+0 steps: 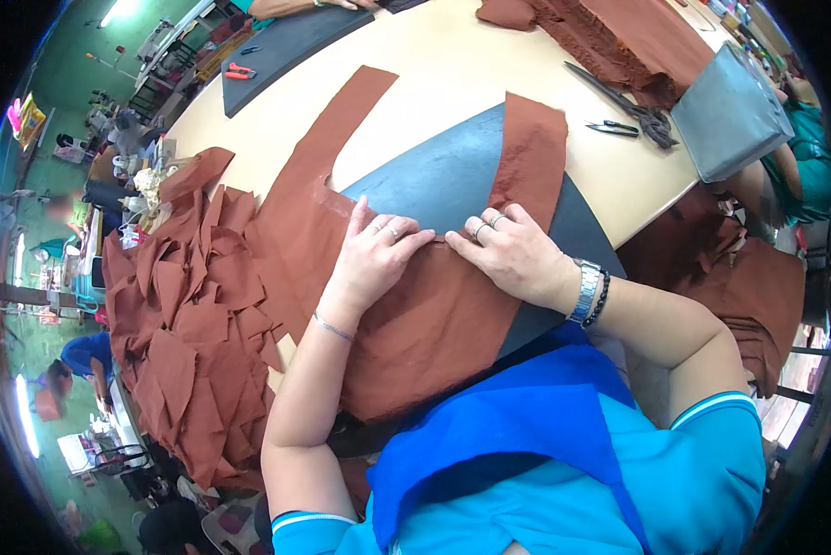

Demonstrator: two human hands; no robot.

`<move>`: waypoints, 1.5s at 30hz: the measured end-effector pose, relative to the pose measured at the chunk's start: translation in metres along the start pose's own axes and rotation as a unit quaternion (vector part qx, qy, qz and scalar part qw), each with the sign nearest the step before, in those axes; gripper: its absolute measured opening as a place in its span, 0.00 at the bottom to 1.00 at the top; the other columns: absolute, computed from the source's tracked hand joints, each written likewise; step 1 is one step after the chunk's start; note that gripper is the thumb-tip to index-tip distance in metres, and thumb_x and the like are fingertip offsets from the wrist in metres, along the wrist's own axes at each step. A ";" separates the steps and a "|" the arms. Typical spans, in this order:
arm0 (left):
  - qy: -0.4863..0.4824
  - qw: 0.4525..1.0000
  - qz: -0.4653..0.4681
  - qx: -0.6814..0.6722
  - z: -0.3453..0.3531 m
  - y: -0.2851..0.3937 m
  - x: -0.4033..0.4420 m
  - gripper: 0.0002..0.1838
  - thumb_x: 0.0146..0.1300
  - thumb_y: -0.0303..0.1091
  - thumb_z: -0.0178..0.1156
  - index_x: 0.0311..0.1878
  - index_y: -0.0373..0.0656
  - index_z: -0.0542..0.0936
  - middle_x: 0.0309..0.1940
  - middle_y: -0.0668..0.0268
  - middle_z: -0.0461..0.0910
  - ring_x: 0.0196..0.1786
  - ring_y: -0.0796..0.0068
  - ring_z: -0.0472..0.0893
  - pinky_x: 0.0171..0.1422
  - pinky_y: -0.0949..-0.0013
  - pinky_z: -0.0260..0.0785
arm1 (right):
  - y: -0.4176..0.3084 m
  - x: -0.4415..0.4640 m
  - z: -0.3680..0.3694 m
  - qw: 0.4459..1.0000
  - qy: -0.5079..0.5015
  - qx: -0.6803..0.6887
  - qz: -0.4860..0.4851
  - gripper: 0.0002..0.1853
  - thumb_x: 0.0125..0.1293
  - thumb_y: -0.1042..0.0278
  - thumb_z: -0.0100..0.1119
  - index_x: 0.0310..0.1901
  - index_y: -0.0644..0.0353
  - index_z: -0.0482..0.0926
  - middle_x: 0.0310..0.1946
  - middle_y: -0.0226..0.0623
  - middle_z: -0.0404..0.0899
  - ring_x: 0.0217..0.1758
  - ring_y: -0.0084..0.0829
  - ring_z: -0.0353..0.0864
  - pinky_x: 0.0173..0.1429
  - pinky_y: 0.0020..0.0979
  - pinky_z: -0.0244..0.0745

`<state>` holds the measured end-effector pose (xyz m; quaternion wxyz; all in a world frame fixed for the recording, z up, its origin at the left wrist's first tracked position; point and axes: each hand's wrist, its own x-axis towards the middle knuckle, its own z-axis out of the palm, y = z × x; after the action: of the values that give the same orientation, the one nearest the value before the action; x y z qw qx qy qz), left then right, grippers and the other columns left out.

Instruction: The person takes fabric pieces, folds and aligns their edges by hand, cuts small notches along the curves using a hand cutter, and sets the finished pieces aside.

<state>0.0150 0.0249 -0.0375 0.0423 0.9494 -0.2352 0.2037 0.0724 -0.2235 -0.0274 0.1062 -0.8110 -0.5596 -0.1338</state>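
A rust-brown fabric piece [424, 324] with two long strips reaching away from me lies over a dark board [424, 162] and hangs toward my lap. My left hand [378, 248] pinches the inner edge of the fabric between the strips, fingers closed. Close beside it, my right hand [512, 248] grips the same edge, fingers bent and pressed together. Between the fingertips the edge looks folded over in a narrow band. The fingers hide part of that fold.
Brown cut pieces [193, 324] are heaped at the left. Large scissors [609, 88], small thread snips [612, 129] and a grey box [732, 113] sit at the right. Red-handled snips [240, 70] rest on another dark board [290, 48]. Another person's hand [346, 4] shows at the top.
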 end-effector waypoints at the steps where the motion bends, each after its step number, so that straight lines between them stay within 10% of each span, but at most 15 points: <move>1: 0.005 1.000 0.002 0.005 0.000 -0.005 -0.001 0.11 0.60 0.30 0.63 0.42 0.61 0.88 0.38 0.79 0.82 0.46 0.78 0.82 0.75 0.44 0.60 | -0.001 0.001 0.000 1.000 -0.008 0.004 0.005 0.18 0.67 0.67 0.50 0.56 0.61 0.79 0.46 0.35 0.80 0.50 0.32 0.79 0.50 0.34 0.71; 22: 0.039 0.998 -0.028 0.038 0.003 -0.027 -0.016 0.08 0.61 0.34 0.64 0.40 0.60 0.88 0.41 0.81 0.83 0.54 0.81 0.82 0.77 0.34 0.54 | -0.024 0.035 -0.004 0.992 -0.097 -0.019 0.080 0.24 0.69 0.68 0.51 0.67 0.49 0.74 0.49 0.37 0.76 0.53 0.34 0.77 0.44 0.39 0.74; 32: 0.049 0.977 -0.202 -0.045 -0.012 -0.036 -0.025 0.15 0.67 0.33 0.62 0.57 0.52 0.78 0.59 0.66 0.77 0.64 0.62 0.76 0.75 0.38 0.57 | -0.002 -0.017 -0.044 0.979 -0.043 0.138 0.146 0.13 0.63 0.62 0.66 0.45 0.55 0.76 0.42 0.36 0.77 0.47 0.39 0.81 0.49 0.41 0.73; 37: -0.032 0.942 -0.330 -0.052 -0.023 -0.039 -0.068 0.23 0.71 0.47 0.59 0.64 0.47 0.74 0.69 0.56 0.69 0.71 0.52 0.69 0.75 0.36 0.55 | 0.018 -0.023 -0.036 0.940 -0.039 0.287 0.179 0.09 0.60 0.69 0.66 0.38 0.57 0.74 0.30 0.41 0.79 0.38 0.45 0.82 0.41 0.43 0.77; 41: -0.194 0.927 -0.320 0.016 -0.061 0.013 -0.047 0.37 0.63 0.61 0.63 0.70 0.49 0.72 0.69 0.53 0.69 0.71 0.53 0.69 0.73 0.39 0.58 | 0.087 0.006 -0.028 0.970 -0.008 -0.037 0.242 0.10 0.62 0.68 0.65 0.42 0.56 0.76 0.37 0.40 0.82 0.47 0.44 0.82 0.52 0.44 0.75; 45: -0.219 0.955 -0.200 -0.026 -0.073 0.037 -0.025 0.48 0.54 0.70 0.65 0.72 0.49 0.71 0.72 0.51 0.66 0.75 0.50 0.64 0.76 0.41 0.54 | 0.076 0.027 -0.036 0.970 0.174 -0.024 0.169 0.14 0.64 0.61 0.65 0.49 0.54 0.78 0.48 0.39 0.80 0.55 0.41 0.79 0.56 0.43 0.72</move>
<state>-0.0497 0.0155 0.0186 0.0540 0.9970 -0.0486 -0.0275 0.1491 -0.2383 0.0139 0.2036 -0.8604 -0.3838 -0.2663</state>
